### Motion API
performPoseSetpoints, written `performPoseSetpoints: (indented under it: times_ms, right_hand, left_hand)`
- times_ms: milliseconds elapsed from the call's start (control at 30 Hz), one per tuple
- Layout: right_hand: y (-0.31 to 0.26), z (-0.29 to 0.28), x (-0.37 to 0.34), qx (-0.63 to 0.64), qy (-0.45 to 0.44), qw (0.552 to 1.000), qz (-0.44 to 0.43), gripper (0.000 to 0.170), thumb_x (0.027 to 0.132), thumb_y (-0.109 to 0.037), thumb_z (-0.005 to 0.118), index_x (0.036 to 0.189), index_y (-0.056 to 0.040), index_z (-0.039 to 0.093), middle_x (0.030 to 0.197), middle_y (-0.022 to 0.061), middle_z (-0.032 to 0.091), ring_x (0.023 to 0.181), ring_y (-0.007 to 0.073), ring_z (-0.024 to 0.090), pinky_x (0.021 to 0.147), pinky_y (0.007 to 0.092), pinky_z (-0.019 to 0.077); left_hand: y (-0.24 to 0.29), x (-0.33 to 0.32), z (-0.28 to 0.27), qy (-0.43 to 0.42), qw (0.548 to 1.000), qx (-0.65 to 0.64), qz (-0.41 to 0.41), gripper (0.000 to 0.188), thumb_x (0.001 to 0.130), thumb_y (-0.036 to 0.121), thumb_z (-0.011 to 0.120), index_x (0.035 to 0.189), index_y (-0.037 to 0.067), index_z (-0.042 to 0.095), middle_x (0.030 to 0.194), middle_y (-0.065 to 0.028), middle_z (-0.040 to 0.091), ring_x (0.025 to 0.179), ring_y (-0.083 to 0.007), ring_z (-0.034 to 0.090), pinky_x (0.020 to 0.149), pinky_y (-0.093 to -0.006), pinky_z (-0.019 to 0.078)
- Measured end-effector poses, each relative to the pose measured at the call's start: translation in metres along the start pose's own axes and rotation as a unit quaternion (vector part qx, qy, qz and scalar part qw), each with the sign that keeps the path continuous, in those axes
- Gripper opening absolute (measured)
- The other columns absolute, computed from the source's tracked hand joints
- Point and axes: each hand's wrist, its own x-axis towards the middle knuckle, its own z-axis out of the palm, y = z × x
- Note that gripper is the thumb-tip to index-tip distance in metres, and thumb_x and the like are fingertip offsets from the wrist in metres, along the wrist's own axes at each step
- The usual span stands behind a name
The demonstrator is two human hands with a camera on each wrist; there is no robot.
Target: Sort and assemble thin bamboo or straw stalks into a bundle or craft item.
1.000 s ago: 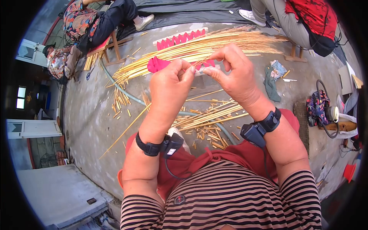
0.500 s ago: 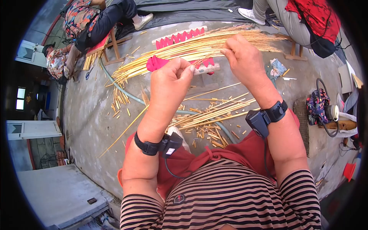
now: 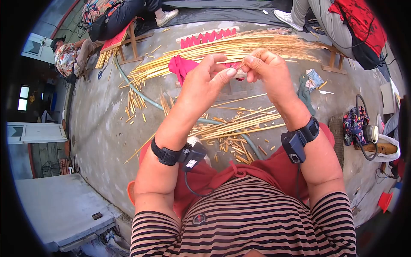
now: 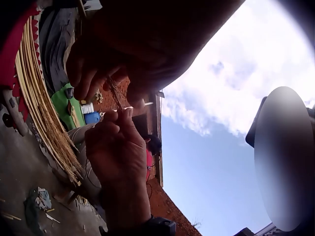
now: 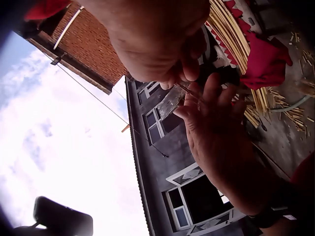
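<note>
In the head view my right hand (image 3: 269, 73) pinches a small bunch of thin brown straw strands (image 4: 116, 93) between thumb and fingers. Facing it, my left hand (image 3: 206, 81) has its thumb and fingers spread apart. The far part of the strands lies against the left fingers (image 5: 212, 91), as the right wrist view shows. Under both hands, a pink cloth (image 3: 182, 67) is draped beside a long bundle of yellow stalks (image 3: 158, 70). The hands partly cover the lower strip there.
Loose stalks (image 3: 239, 124) and short cut pieces lie near my feet, with a grey-green hose (image 3: 143, 97) crossing below them. Beyond the bundle is a pink zigzag strip (image 3: 207, 38). Seated people are at the far left and far right. Rags (image 3: 314, 79) lie to the right.
My right hand drew away to the right, then came back beside the left hand. The left thumb and fingers, pinched together on the strands before, have parted.
</note>
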Motion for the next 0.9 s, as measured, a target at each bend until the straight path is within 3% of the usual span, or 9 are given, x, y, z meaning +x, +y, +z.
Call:
performPoseSetpoints:
  times_ms: [100, 200, 333, 433, 633, 733, 800, 833, 900]
  right_hand:
    - [-0.009, -0.010, 0.004, 0.000, 0.041, 0.999, 0.014, 0.016, 0.090, -0.020, 0.057, 0.083, -0.0055, 0.060, 0.073, 0.0017, 0.061, 0.057, 0.0062, 0.053, 0.055, 0.0196, 0.0411]
    - [-0.013, -0.019, 0.005, -0.014, 0.069, 0.997, 0.013, 0.017, 0.090, -0.022, 0.058, 0.083, -0.0061, 0.060, 0.073, 0.0009, 0.061, 0.056, 0.0057, 0.053, 0.055, 0.0198, 0.0411]
    - [-0.016, -0.027, 0.008, 0.001, 0.086, 0.996, 0.005, 0.019, 0.088, -0.022, 0.060, 0.080, -0.0048, 0.060, 0.072, 0.0016, 0.062, 0.056, 0.0058, 0.054, 0.055, 0.0200, 0.0409]
    - [-0.018, -0.026, 0.007, 0.006, 0.090, 0.996, 0.004, 0.020, 0.087, -0.023, 0.061, 0.079, -0.0038, 0.060, 0.071, 0.0020, 0.062, 0.055, 0.0060, 0.054, 0.054, 0.0202, 0.0406]
    - [-0.015, -0.020, 0.007, 0.028, 0.131, 0.991, -0.029, 0.020, 0.087, -0.021, 0.061, 0.078, -0.0036, 0.060, 0.071, 0.0028, 0.062, 0.054, 0.0059, 0.053, 0.053, 0.0209, 0.0400]
    - [-0.011, -0.028, 0.013, 0.094, 0.180, 0.977, -0.067, 0.015, 0.089, -0.019, 0.058, 0.084, -0.0053, 0.058, 0.071, 0.0023, 0.061, 0.053, 0.0054, 0.051, 0.051, 0.0194, 0.0397]
    - [-0.003, -0.036, 0.019, 0.194, 0.224, 0.951, -0.091, 0.014, 0.090, -0.019, 0.057, 0.088, -0.0062, 0.057, 0.071, 0.0017, 0.059, 0.052, 0.0050, 0.050, 0.050, 0.0187, 0.0394]
    - [0.006, -0.035, 0.018, 0.153, 0.231, 0.958, -0.074, 0.014, 0.091, -0.020, 0.055, 0.092, -0.0067, 0.054, 0.070, 0.0009, 0.057, 0.052, 0.0044, 0.049, 0.048, 0.0186, 0.0390]
    - [0.016, -0.012, 0.008, 0.100, 0.116, 0.988, 0.012, 0.014, 0.092, -0.020, 0.054, 0.094, -0.0063, 0.055, 0.072, 0.0015, 0.059, 0.052, 0.0046, 0.048, 0.048, 0.0191, 0.0388]
  left_hand:
    - [-0.007, 0.008, -0.024, -0.020, 0.999, 0.004, -0.026, 0.050, 0.095, 0.043, 0.041, 0.115, -0.001, 0.053, 0.092, -0.0119, 0.064, 0.076, -0.0154, 0.062, 0.069, -0.0262, 0.0493]
    - [0.000, 0.005, -0.041, -0.099, 0.985, -0.064, -0.127, 0.049, 0.095, 0.043, 0.042, 0.115, -0.001, 0.053, 0.089, -0.0128, 0.064, 0.073, -0.0158, 0.062, 0.068, -0.0268, 0.0501]
    - [0.013, 0.004, -0.041, -0.130, 0.981, -0.028, -0.139, 0.025, 0.090, 0.026, 0.057, 0.102, 0.004, 0.059, 0.079, -0.0054, 0.063, 0.064, -0.0074, 0.057, 0.060, -0.0203, 0.0466]
    - [0.008, 0.003, -0.041, -0.135, 0.980, -0.043, -0.137, 0.015, 0.085, 0.013, 0.062, 0.094, 0.001, 0.061, 0.069, -0.0008, 0.060, 0.060, -0.0060, 0.053, 0.054, -0.0213, 0.0433]
    - [0.003, 0.004, -0.039, -0.040, 0.996, 0.073, -0.035, 0.006, 0.085, 0.003, 0.057, 0.086, 0.002, 0.063, 0.066, 0.0028, 0.055, 0.059, -0.0044, 0.047, 0.054, -0.0198, 0.0386]
    - [0.010, 0.004, -0.042, 0.011, 0.993, 0.115, -0.030, 0.007, 0.084, 0.000, 0.056, 0.085, 0.000, 0.063, 0.065, 0.0032, 0.053, 0.059, -0.0049, 0.046, 0.055, -0.0200, 0.0389]
    - [0.011, 0.007, -0.042, 0.083, 0.987, 0.136, 0.011, 0.006, 0.084, 0.001, 0.057, 0.086, -0.001, 0.062, 0.065, 0.0033, 0.053, 0.060, -0.0046, 0.046, 0.056, -0.0204, 0.0399]
    - [0.010, 0.009, -0.039, 0.125, 0.981, 0.144, 0.040, 0.006, 0.084, 0.001, 0.057, 0.087, -0.001, 0.062, 0.065, 0.0033, 0.053, 0.060, -0.0044, 0.046, 0.056, -0.0205, 0.0401]
    - [-0.001, 0.014, -0.029, 0.157, 0.971, 0.152, 0.093, 0.005, 0.083, 0.004, 0.060, 0.087, 0.001, 0.062, 0.066, 0.0005, 0.058, 0.057, -0.0093, 0.053, 0.054, -0.0242, 0.0430]
